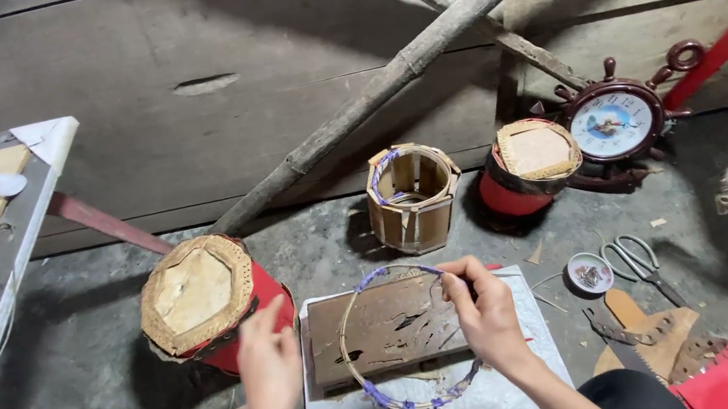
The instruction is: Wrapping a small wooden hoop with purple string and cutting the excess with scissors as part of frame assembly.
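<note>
Grey concrete floor, plank wall behind; right hand is pinching the top of a cane ring lying over a brown board on white sheeting. Left hand is hovering beside it, fingers loosely curled, holding nothing

Bare grey concrete floor, dusty, strewn with small wood chips. At centre, near the bottom edge, a white woven sack sheet spread flat, bearing a dark wooden board. Just left of the sheet, a red drum-shaped basket with a woven tan top. Behind the sheet, an open hexagonal bamboo frame; to its right, another red basket, then a ship's-wheel wall clock leaning upright. Right of the sheet, a small round tin, scissors, a handsaw.
</note>
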